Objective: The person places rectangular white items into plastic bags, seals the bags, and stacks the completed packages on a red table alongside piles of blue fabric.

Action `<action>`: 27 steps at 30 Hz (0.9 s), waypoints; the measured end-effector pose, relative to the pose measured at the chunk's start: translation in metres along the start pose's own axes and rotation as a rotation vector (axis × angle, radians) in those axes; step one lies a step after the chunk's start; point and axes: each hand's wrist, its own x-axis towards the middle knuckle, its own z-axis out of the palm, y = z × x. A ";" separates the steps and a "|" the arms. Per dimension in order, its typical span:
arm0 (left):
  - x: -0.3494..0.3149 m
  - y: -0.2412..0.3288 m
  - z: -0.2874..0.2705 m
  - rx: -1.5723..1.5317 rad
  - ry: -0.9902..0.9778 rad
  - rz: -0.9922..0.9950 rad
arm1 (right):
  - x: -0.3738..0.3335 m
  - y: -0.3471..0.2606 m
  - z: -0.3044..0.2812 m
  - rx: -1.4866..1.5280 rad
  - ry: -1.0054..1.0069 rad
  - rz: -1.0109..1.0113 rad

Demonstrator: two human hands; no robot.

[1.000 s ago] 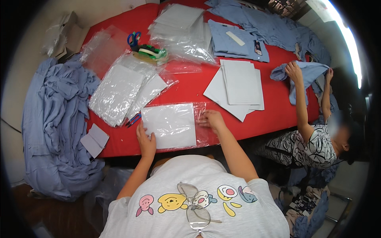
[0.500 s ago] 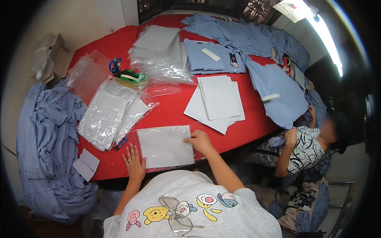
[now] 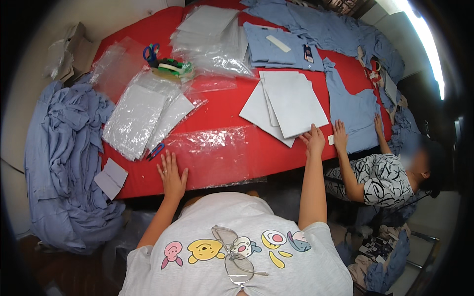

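My left hand (image 3: 173, 175) lies flat on the red table with its fingers spread, at the left edge of a clear plastic bag (image 3: 212, 153). The bag is spread flat along the near table edge. Over to the right, my right hand (image 3: 314, 142) has bent fingers at the near right corner of the top white card sheet (image 3: 294, 101), seemingly pinching it. That sheet rests on a small fanned stack of white cards (image 3: 259, 111). Blue thread snips (image 3: 156, 151) lie just above my left hand.
A co-worker (image 3: 385, 172) at the right has both hands on a blue shirt (image 3: 355, 103). Bagged white cards (image 3: 136, 118), a tape roll with scissors (image 3: 173, 68), more plastic bags (image 3: 210, 44) and folded shirts (image 3: 276, 47) lie farther back. Blue garments (image 3: 64, 163) heap at the left.
My right hand has moved right with the white card from above the plastic bag to the white stack. The co-worker's lifted shirt now lies on the table. The view has shifted slightly.
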 end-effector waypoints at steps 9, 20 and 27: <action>0.031 0.087 0.009 -0.056 -0.283 0.551 | -0.139 0.096 0.023 -0.805 -0.350 -0.536; 0.044 0.116 0.040 0.007 -0.279 0.638 | -0.137 0.092 0.067 -0.958 -0.198 -0.878; 0.039 0.115 0.042 -0.011 -0.256 0.635 | -0.148 0.072 0.081 -0.746 -0.480 -0.278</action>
